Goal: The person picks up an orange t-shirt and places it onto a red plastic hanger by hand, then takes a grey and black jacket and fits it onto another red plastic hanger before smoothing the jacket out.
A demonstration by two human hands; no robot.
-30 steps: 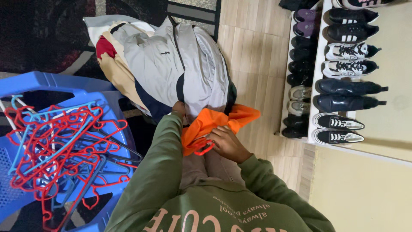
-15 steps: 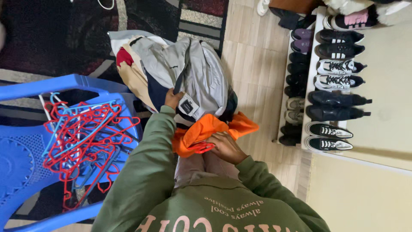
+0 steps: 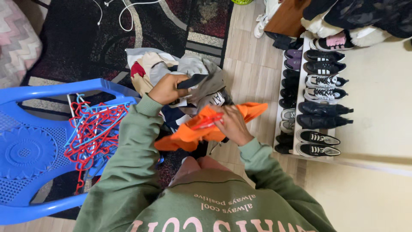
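While soft and light: left hand (image 3: pixel 165 89) grips jacket (image 3: pixel 197 79); right hand (image 3: pixel 231 124) pinches orange cloth (image 3: pixel 189 135); best bunched.

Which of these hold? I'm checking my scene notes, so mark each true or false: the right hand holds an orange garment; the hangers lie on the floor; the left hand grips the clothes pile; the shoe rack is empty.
1. The right hand holds an orange garment: true.
2. The hangers lie on the floor: false, they sit on the blue plastic chair.
3. The left hand grips the clothes pile: true.
4. The shoe rack is empty: false, shoes fill it.
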